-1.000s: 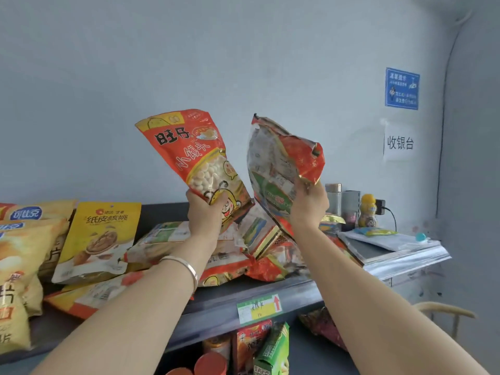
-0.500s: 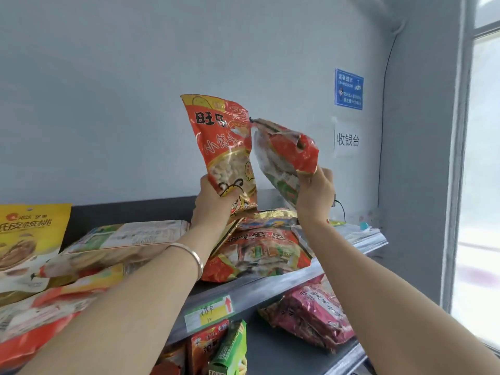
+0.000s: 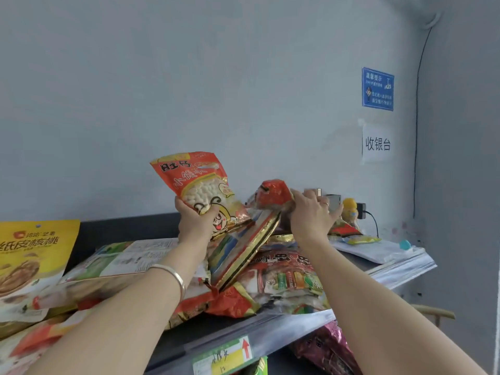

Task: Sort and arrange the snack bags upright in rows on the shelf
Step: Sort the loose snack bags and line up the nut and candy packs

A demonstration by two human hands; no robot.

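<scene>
**Both hands hold bags over the pile**

The left hand (image 3: 196, 226) grips the lower part of a red bag (image 3: 194, 182), fingers curled round its front, holding it upright with the top tilted a little left. Just right of that grip, the right hand (image 3: 311, 216) pinches the crumpled red top of a second bag (image 3: 272, 194). Its lower end is lost among the pile (image 3: 284, 282) of flat bags under both hands on the shelf (image 3: 392, 274). A yellow bag (image 3: 29, 247) stands well left of the left hand, and a bracelet (image 3: 173, 274) circles the left wrist
</scene>
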